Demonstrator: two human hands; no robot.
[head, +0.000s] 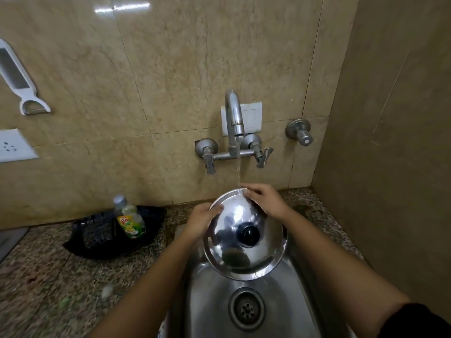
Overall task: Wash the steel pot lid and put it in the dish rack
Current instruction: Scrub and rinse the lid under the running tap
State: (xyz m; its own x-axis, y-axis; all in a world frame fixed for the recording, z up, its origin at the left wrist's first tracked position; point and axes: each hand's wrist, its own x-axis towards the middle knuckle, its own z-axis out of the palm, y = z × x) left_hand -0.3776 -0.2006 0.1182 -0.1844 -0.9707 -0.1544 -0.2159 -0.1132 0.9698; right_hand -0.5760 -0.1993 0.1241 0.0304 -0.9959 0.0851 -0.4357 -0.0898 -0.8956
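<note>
Item: steel pot lid (229,223), round, domed, mirror-bright, with a black knob (249,234) at its centre; held tilted, top face toward the person, above the steel sink (210,301) and clear of the basin floor. Left hand (203,222): grip clamped on the lid's left rim, thumb lying across the top face, fingers out of sight behind. Right hand (264,202): grip closed over the far right rim, fingers curled along the edge. Water (238,169): a thin stream running from the curved tap (234,118) on the wall, landing on the lid's far edge just beside the right fingertips, with drops falling off the lid's near edge. Sink fittings: round drain (247,309) directly below the lid; two lever handles either side of the tap; a separate valve (300,131) on the wall to the right. Tabletop (48,276), speckled stone, left of the sink: a black tray (97,240) against the wall, a bottle of green dish soap (130,219) standing in it. Wall, beige tile: a white peeler (17,76) hanging at far left, a white socket (14,146) beneath it.
</note>
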